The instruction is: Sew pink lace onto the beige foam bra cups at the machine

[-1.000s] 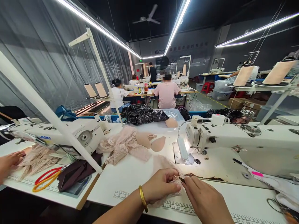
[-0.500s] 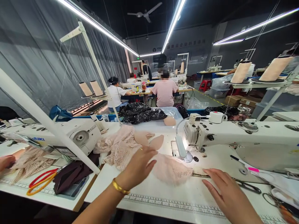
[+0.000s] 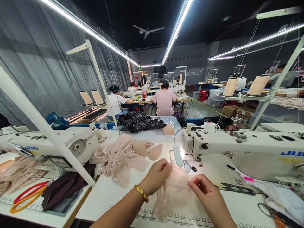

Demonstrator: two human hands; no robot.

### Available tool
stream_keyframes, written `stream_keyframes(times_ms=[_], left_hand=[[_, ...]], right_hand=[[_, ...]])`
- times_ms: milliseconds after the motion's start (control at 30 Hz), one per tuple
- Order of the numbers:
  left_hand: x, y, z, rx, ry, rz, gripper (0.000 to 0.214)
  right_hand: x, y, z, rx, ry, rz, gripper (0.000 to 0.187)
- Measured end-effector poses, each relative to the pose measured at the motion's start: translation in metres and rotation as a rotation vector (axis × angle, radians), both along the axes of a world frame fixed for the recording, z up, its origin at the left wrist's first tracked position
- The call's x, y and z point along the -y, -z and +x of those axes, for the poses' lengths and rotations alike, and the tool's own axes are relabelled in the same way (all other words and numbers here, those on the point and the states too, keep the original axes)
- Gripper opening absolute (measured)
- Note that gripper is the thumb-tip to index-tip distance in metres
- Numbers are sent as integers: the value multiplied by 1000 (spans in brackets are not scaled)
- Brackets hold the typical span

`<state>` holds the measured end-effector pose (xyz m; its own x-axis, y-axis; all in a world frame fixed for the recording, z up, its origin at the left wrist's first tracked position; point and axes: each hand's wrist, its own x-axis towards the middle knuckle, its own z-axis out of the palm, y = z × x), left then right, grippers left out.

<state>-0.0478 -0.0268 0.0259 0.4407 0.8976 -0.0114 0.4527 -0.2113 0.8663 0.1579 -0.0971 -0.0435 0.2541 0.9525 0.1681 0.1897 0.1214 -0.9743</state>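
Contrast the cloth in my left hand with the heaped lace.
The cloth is gripped by your left hand; the lace lies untouched on the table. The lace's pattern shows clearly, while the cloth looks blurred. The lace spreads wider than the cloth. Both are pale pinkish beige.

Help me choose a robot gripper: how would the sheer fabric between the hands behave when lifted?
Probably floppy: the sheer fabric droops in soft folds below the left hand. Likely light for its size too, since it looks thin and translucent.
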Motion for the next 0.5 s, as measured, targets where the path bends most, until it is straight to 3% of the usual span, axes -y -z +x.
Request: stream_keyframes(times_ms=[167,267,400,500], left_hand=[[29,-1,-17,610,-79,-461,54],[42,-2,-17,812,-111,-556,55],[51,8,-17,795,-175,-542,57],[43,17,-26,587,-96,-488,56]], right_hand=[[2,-10,-10,-259,-42,-63,46],[6,-12,-19,-254,-98,-121,43],[9,-19,-24,-179,-110,-80,46],[1,-18,-23,-172,-92,-112,46]])
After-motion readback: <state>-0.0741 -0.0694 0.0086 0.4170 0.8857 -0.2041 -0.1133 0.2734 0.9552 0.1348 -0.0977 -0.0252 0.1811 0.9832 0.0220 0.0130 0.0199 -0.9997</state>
